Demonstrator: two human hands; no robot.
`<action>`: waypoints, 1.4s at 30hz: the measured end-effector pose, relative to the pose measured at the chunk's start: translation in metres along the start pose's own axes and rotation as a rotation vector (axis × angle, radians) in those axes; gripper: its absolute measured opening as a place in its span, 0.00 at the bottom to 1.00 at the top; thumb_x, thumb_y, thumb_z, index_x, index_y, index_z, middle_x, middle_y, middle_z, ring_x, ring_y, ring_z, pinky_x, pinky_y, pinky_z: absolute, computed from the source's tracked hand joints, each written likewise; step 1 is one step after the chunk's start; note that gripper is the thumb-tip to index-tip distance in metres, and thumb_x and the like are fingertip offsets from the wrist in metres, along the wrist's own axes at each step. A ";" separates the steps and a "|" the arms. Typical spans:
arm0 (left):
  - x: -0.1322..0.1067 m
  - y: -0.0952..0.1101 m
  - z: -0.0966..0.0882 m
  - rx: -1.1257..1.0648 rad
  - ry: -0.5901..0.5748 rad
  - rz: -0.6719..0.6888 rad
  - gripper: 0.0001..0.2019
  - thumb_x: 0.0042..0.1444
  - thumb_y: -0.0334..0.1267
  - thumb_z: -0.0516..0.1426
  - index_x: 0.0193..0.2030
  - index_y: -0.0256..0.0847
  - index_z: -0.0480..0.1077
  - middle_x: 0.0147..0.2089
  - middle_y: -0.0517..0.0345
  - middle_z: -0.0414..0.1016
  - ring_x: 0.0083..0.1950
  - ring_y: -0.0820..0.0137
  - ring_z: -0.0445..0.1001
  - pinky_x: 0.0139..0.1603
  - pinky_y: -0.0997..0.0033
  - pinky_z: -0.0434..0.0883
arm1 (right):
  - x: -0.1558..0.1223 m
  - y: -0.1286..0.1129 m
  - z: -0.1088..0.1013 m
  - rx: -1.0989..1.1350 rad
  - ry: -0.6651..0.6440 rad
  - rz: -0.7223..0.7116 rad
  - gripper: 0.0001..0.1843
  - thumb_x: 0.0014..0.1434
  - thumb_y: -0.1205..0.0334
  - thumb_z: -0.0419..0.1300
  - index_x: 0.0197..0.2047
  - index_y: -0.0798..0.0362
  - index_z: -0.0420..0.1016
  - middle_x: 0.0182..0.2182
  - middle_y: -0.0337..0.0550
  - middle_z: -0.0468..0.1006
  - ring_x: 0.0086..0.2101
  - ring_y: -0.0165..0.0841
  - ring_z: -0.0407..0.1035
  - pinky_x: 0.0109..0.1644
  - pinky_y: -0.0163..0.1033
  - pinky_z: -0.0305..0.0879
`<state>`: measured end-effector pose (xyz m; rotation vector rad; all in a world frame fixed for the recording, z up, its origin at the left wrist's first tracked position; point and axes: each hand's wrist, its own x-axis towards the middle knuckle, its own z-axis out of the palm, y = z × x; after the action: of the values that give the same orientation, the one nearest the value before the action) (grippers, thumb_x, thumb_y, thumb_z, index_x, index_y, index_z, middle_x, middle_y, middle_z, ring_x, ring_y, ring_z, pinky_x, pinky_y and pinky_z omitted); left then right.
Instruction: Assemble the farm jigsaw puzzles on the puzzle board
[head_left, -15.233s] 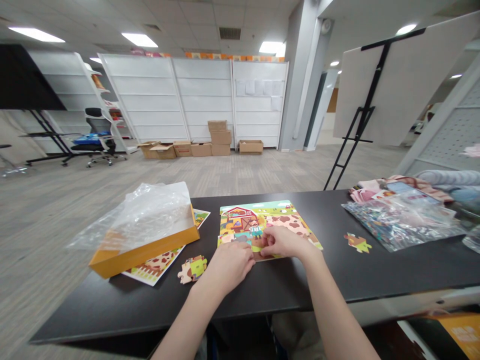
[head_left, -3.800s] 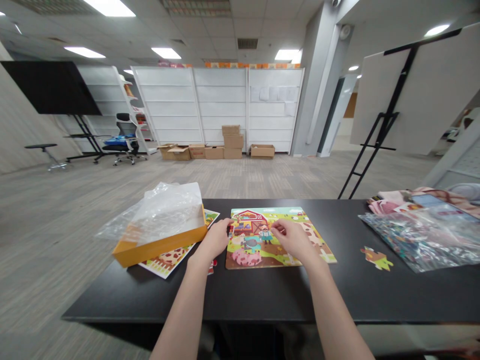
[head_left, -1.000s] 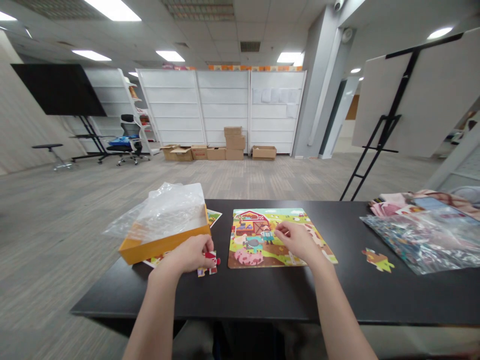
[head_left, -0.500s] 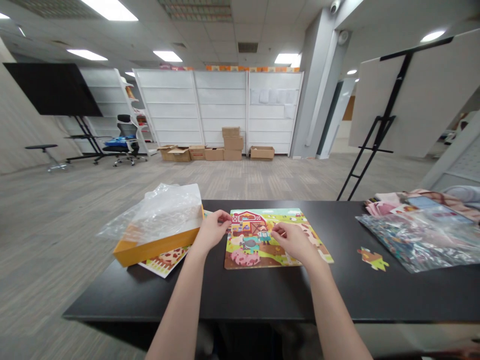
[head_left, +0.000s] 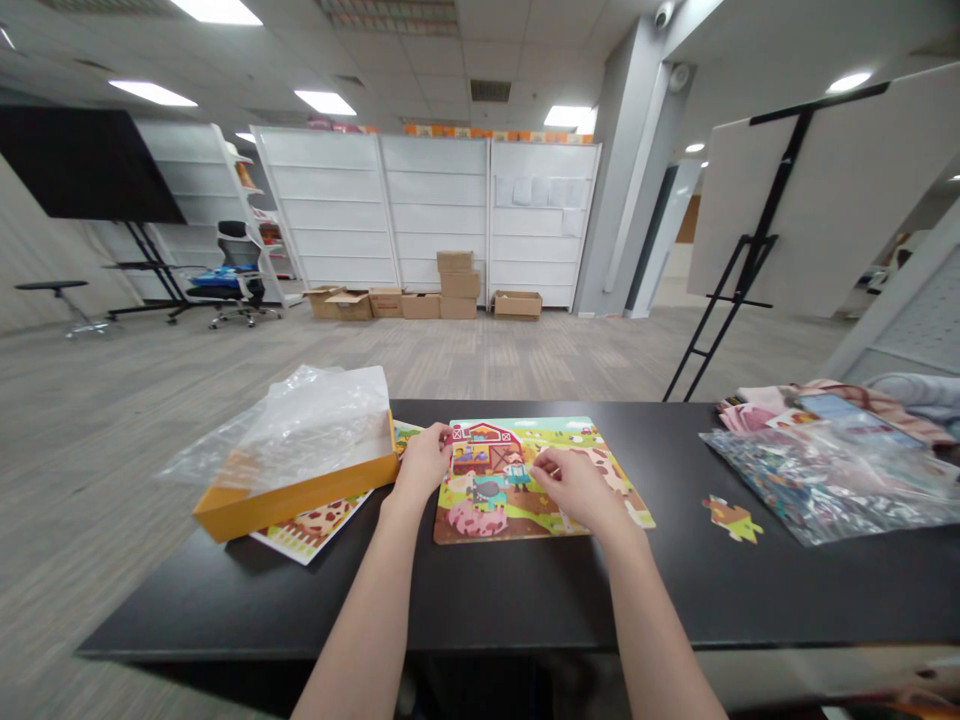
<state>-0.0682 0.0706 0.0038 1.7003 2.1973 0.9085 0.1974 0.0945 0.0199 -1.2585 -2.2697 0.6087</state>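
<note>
Farm puzzle [head_left: 517, 508] partly out of sight behind right hand [head_left: 576, 487]

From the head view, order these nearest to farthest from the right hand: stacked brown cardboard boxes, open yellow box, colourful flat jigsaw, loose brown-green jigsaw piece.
1. Flat jigsaw, under the right hand.
2. Loose piece, to the right.
3. Yellow box, to the left.
4. Cardboard boxes, across the floor.

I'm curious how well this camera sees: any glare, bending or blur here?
All in the head view: the clear bag at right shows glare; the ceiling lights wash out white; the black screen at the left edge leans, probably lens stretch; the puzzle looks slightly soft.
</note>
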 end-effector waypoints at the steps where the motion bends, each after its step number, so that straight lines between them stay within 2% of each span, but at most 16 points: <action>1: 0.000 0.000 0.001 0.031 -0.005 0.013 0.14 0.59 0.28 0.55 0.51 0.37 0.74 0.46 0.48 0.82 0.47 0.62 0.80 0.53 0.64 0.73 | 0.000 -0.001 0.000 -0.005 -0.003 0.000 0.09 0.62 0.59 0.57 0.35 0.52 0.77 0.35 0.44 0.83 0.35 0.35 0.76 0.38 0.36 0.67; 5: -0.002 0.002 0.003 0.125 -0.026 0.090 0.15 0.61 0.27 0.52 0.49 0.37 0.77 0.53 0.44 0.79 0.55 0.59 0.77 0.60 0.62 0.69 | -0.002 -0.002 -0.001 -0.010 -0.002 0.008 0.09 0.62 0.60 0.57 0.35 0.52 0.77 0.35 0.44 0.83 0.35 0.35 0.76 0.38 0.36 0.67; 8: -0.003 0.001 0.005 0.170 -0.039 0.134 0.15 0.62 0.27 0.51 0.46 0.37 0.79 0.55 0.46 0.78 0.56 0.60 0.76 0.62 0.65 0.68 | -0.002 -0.002 -0.001 -0.006 -0.003 0.007 0.09 0.62 0.59 0.57 0.35 0.52 0.77 0.35 0.44 0.83 0.35 0.35 0.76 0.38 0.36 0.67; 13: -0.005 0.002 0.005 0.228 -0.049 0.162 0.18 0.64 0.28 0.48 0.49 0.35 0.78 0.54 0.44 0.77 0.56 0.60 0.75 0.62 0.64 0.67 | -0.001 -0.002 -0.001 -0.004 -0.005 0.004 0.09 0.62 0.60 0.57 0.35 0.51 0.77 0.35 0.44 0.83 0.35 0.35 0.76 0.38 0.36 0.67; 16: -0.008 0.007 0.005 0.253 -0.072 0.194 0.18 0.64 0.29 0.47 0.51 0.39 0.77 0.56 0.46 0.76 0.57 0.61 0.74 0.62 0.63 0.67 | -0.003 -0.001 -0.004 0.008 0.008 0.014 0.08 0.62 0.59 0.57 0.35 0.51 0.77 0.35 0.43 0.83 0.35 0.36 0.76 0.39 0.37 0.67; 19: -0.009 0.010 0.004 0.274 -0.098 0.209 0.18 0.64 0.31 0.48 0.50 0.41 0.78 0.55 0.47 0.76 0.57 0.60 0.74 0.62 0.62 0.67 | -0.006 0.001 -0.013 0.042 0.036 0.026 0.10 0.62 0.57 0.57 0.35 0.51 0.78 0.35 0.43 0.84 0.35 0.36 0.77 0.38 0.37 0.67; 22: -0.008 0.011 0.002 0.285 -0.124 0.214 0.18 0.64 0.33 0.48 0.50 0.41 0.78 0.54 0.47 0.77 0.56 0.59 0.74 0.62 0.61 0.67 | -0.012 0.011 -0.033 0.068 0.069 0.083 0.11 0.62 0.55 0.57 0.36 0.50 0.79 0.35 0.43 0.84 0.34 0.36 0.77 0.38 0.38 0.67; 24: -0.007 0.010 0.002 0.288 -0.140 0.219 0.18 0.64 0.34 0.49 0.50 0.41 0.78 0.55 0.46 0.77 0.56 0.59 0.74 0.62 0.60 0.67 | -0.019 0.024 -0.050 0.022 0.133 0.184 0.11 0.61 0.55 0.57 0.38 0.50 0.79 0.35 0.44 0.84 0.35 0.38 0.77 0.39 0.39 0.67; 27: -0.008 0.010 0.002 0.286 -0.161 0.219 0.17 0.63 0.35 0.50 0.52 0.41 0.78 0.56 0.46 0.76 0.56 0.58 0.74 0.62 0.59 0.67 | -0.036 0.059 -0.077 -0.169 0.256 0.379 0.13 0.59 0.54 0.57 0.39 0.50 0.80 0.39 0.47 0.84 0.38 0.42 0.77 0.41 0.42 0.67; 30: -0.010 0.012 0.002 0.279 -0.172 0.205 0.16 0.63 0.35 0.52 0.52 0.41 0.77 0.57 0.45 0.75 0.57 0.58 0.73 0.62 0.58 0.67 | -0.059 0.104 -0.102 -0.286 0.283 0.475 0.16 0.58 0.53 0.58 0.43 0.52 0.80 0.45 0.51 0.83 0.43 0.44 0.77 0.46 0.44 0.68; 32: -0.011 0.014 0.000 0.278 -0.171 0.209 0.16 0.62 0.36 0.52 0.52 0.41 0.77 0.58 0.45 0.74 0.58 0.57 0.72 0.62 0.58 0.66 | -0.075 0.132 -0.115 -0.339 0.243 0.511 0.18 0.55 0.54 0.60 0.45 0.53 0.80 0.45 0.53 0.83 0.44 0.46 0.77 0.47 0.44 0.69; 34: -0.013 0.017 -0.003 0.275 -0.157 0.224 0.16 0.62 0.37 0.52 0.53 0.41 0.76 0.58 0.45 0.74 0.58 0.57 0.71 0.62 0.58 0.66 | -0.090 0.154 -0.124 -0.360 0.168 0.570 0.20 0.52 0.52 0.63 0.46 0.53 0.80 0.42 0.53 0.83 0.42 0.48 0.78 0.46 0.46 0.70; 36: -0.015 0.021 -0.008 0.262 -0.138 0.241 0.16 0.62 0.38 0.52 0.54 0.40 0.75 0.58 0.44 0.74 0.59 0.56 0.71 0.62 0.59 0.66 | -0.101 0.170 -0.129 -0.347 0.135 0.559 0.22 0.48 0.52 0.65 0.46 0.53 0.81 0.42 0.53 0.83 0.43 0.48 0.78 0.48 0.46 0.70; 42: -0.024 0.035 -0.019 0.230 -0.076 0.307 0.15 0.63 0.38 0.51 0.51 0.39 0.75 0.55 0.45 0.75 0.58 0.56 0.70 0.63 0.58 0.65 | -0.106 0.195 -0.134 -0.226 0.158 0.546 0.22 0.41 0.56 0.67 0.42 0.51 0.80 0.41 0.51 0.84 0.41 0.46 0.78 0.45 0.43 0.71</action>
<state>-0.0433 0.0466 0.0345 2.1855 2.0944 0.6586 0.4548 0.1167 -0.0079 -1.9890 -1.9009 0.4165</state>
